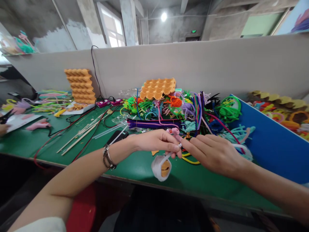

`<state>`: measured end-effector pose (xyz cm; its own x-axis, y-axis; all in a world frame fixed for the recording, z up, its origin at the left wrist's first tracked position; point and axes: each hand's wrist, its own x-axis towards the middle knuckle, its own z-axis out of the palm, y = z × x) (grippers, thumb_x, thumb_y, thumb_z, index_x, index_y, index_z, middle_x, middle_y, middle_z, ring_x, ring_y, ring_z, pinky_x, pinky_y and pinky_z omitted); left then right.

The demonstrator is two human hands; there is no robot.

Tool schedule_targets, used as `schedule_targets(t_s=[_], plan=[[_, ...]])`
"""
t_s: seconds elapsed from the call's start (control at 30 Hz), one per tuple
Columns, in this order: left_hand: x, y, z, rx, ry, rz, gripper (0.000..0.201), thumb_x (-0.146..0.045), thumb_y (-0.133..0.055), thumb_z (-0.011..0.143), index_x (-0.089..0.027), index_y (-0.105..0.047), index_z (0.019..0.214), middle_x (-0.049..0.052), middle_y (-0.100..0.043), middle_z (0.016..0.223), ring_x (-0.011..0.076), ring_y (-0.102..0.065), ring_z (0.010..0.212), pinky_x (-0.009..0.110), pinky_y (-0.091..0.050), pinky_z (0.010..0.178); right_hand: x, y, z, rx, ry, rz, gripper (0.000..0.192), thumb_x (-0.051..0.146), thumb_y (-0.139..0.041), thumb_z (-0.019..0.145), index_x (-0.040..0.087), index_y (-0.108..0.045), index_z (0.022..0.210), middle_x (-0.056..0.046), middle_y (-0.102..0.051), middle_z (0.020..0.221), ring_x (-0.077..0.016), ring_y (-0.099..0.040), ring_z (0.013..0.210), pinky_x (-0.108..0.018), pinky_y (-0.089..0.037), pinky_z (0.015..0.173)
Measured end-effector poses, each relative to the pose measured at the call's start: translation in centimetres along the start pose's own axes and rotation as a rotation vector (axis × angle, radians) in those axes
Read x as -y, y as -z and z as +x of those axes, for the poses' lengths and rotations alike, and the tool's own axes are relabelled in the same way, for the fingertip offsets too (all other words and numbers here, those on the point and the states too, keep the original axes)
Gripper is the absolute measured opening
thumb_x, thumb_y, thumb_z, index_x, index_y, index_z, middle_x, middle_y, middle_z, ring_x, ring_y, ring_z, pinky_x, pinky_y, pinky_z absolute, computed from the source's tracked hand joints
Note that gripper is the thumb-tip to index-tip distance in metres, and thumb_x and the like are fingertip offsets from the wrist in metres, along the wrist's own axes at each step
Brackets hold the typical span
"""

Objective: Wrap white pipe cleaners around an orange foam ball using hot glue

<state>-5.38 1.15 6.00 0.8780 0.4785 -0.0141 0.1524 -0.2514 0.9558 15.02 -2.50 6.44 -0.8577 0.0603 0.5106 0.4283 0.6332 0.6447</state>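
Presently: one white-wrapped craft piece (155,169) with tan core (165,169), hand-held over the near edge of a green tabletop (134,164).

Piece hangs below the left hand (159,140), the nearer one, whose thumb and fingers pinch its white stem (167,157); long axis slants up rightward to the stem's tip, where the right hand (217,153) points a fingertip; its thumb is hidden, so whether it pinches cannot be told. Holders: orange egg tray (158,88) atop heaped chenille stems (147,106); second egg tray (80,87) standing at left; blue panel (267,148) at right, orange and yellow pieces (289,124) behind it, box or board uncertain.
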Motion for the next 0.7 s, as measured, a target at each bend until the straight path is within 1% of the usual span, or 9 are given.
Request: schedule_targets(t_s=[0.07, 0.13, 0.23, 0.33, 0.4, 0.47, 0.53, 0.6, 0.7], plan=[[-0.1, -0.1, 0.0, -0.053, -0.073, 0.265, 0.019, -0.015, -0.05, 0.085, -0.009, -0.066, 0.075, 0.0, -0.06, 0.064, 0.0067, -0.054, 0.062, 0.016, -0.043, 0.06, -0.2, -0.1, -0.3, 0.119, -0.021, 0.152, 0.028, 0.007, -0.03, 0.089, 0.015, -0.056, 0.082, 0.002, -0.054, 0.054, -0.0093, -0.046, 0.047, -0.023, -0.029, 0.047], [0.0, -0.3, 0.0, -0.107, -0.183, 0.591, 0.018, -0.014, -0.051, 0.085, -0.01, -0.066, 0.076, 0.002, -0.063, 0.069, 0.0088, -0.057, 0.068, 0.018, -0.044, 0.065, -0.4, -0.2, -0.6, 0.313, -0.089, 0.324, 0.028, 0.005, -0.031, 0.085, 0.017, -0.056, 0.08, 0.002, -0.055, 0.055, -0.0095, -0.044, 0.043, -0.024, -0.025, 0.044], [0.6, -0.9, 0.1, -0.182, -0.358, 1.085, 0.02, -0.013, -0.047, 0.087, -0.012, -0.065, 0.08, 0.003, -0.065, 0.074, 0.0117, -0.058, 0.073, 0.02, -0.045, 0.069, -0.8, -0.6, -0.8, 0.576, -0.32, 0.683, 0.024, 0.01, -0.033, 0.084, 0.017, -0.055, 0.08, 0.0, -0.057, 0.059, -0.01, -0.045, 0.047, -0.024, -0.025, 0.046], [1.3, -1.5, 0.2, -0.316, -0.534, 1.489, 0.025, -0.01, -0.041, 0.088, -0.012, -0.063, 0.079, 0.003, -0.062, 0.069, 0.0142, -0.058, 0.067, 0.025, -0.045, 0.066, -1.0, -1.3, -1.0, 0.63, -0.621, 1.238, 0.027, 0.03, -0.032, 0.089, 0.017, -0.051, 0.074, 0.002, -0.049, 0.057, -0.0091, -0.043, 0.05, -0.022, -0.031, 0.049], [1.7, -1.7, 0.4, -0.387, -0.638, 1.64, 0.029, -0.009, -0.037, 0.089, -0.011, -0.061, 0.073, 0.002, -0.058, 0.063, 0.0147, -0.056, 0.061, 0.027, -0.045, 0.062, -0.9, -2.1, -1.3, 0.646, -0.799, 1.596, 0.032, 0.042, -0.033, 0.088, 0.018, -0.046, 0.071, 0.007, -0.034, 0.047, -0.0074, -0.03, 0.041, -0.021, -0.028, 0.042], [1.9, -1.5, 0.6, -0.398, -0.658, 1.639, 0.03, -0.008, -0.037, 0.089, -0.011, -0.061, 0.072, 0.003, -0.059, 0.063, 0.0147, -0.056, 0.061, 0.027, -0.044, 0.062, -0.7, -2.8, -1.6, 0.655, -0.915, 1.798, 0.031, 0.045, -0.034, 0.087, 0.019, -0.043, 0.072, 0.011, -0.021, 0.041, -0.0067, -0.017, 0.037, -0.021, -0.022, 0.037], [2.0, -0.9, 0.8, -0.357, -0.592, 1.448, 0.026, -0.009, -0.04, 0.088, -0.01, -0.063, 0.077, 0.004, -0.062, 0.068, 0.014, -0.057, 0.066, 0.025, -0.044, 0.064, -0.5, -3.3, -1.6, 0.623, -0.941, 1.784, 0.031, 0.044, -0.031, 0.088, 0.019, -0.045, 0.077, 0.011, -0.022, 0.042, -0.0067, -0.017, 0.037, -0.02, -0.021, 0.037], [1.8, -0.2, 0.9, -0.303, -0.478, 1.118, 0.02, -0.011, -0.045, 0.087, -0.011, -0.064, 0.079, 0.003, -0.064, 0.073, 0.0119, -0.057, 0.071, 0.021, -0.044, 0.066, -0.6, -3.3, -1.3, 0.53, -0.838, 1.499, 0.03, 0.038, -0.03, 0.091, 0.017, -0.05, 0.081, 0.007, -0.037, 0.048, -0.0072, -0.031, 0.04, -0.02, -0.027, 0.041], [1.5, 0.6, 1.1, -0.206, -0.254, 0.56, 0.018, -0.014, -0.049, 0.086, -0.01, -0.063, 0.076, 0.001, -0.06, 0.07, 0.0082, -0.054, 0.066, 0.017, -0.042, 0.063, -1.0, -2.7, -0.7, 0.252, -0.406, 0.714, 0.023, 0.02, -0.032, 0.092, 0.015, -0.054, 0.092, -0.003, -0.061, 0.072, -0.0105, -0.053, 0.06, -0.022, -0.036, 0.051]])
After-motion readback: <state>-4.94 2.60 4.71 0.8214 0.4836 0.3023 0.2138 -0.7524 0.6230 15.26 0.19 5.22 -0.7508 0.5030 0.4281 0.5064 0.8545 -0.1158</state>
